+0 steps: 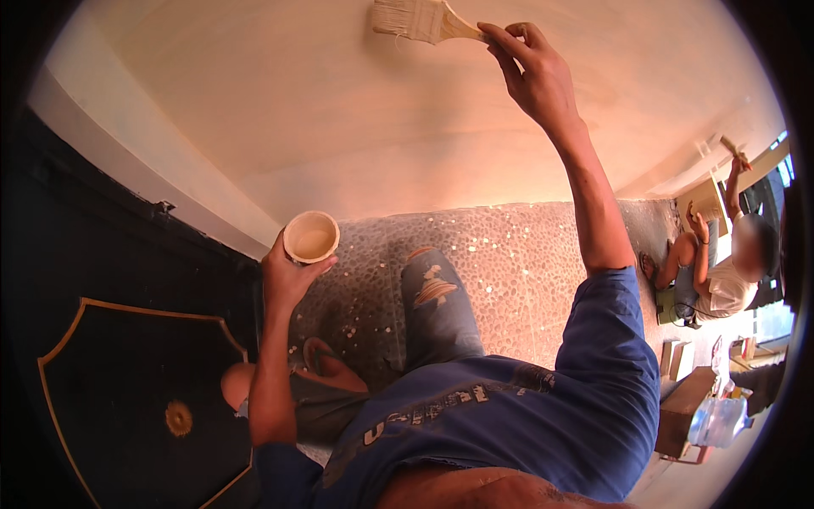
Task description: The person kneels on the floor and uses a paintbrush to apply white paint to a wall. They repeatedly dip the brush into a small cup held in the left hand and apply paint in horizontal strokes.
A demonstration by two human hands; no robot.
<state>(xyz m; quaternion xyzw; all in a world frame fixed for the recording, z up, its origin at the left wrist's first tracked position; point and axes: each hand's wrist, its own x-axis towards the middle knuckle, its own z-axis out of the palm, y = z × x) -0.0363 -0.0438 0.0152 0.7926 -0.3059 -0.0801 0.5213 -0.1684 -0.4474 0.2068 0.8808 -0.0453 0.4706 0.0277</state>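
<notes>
My right hand grips the thin handle of a wide paintbrush, its bristles coated in cream paint and against or just off the cream wall at the top of the view. The brush head points left. My left hand holds a round cup by its side, low at the wall's left part; its rim is smeared and pale paint lies inside. The wall's surface looks faintly streaked, with a soft shadow beneath the brush.
A black door or panel with gold trim stands at the left. Pebbled floor bears pale spots. At the right, another person sits by the wall, one arm raised with a tool, near a cardboard box and a water jug.
</notes>
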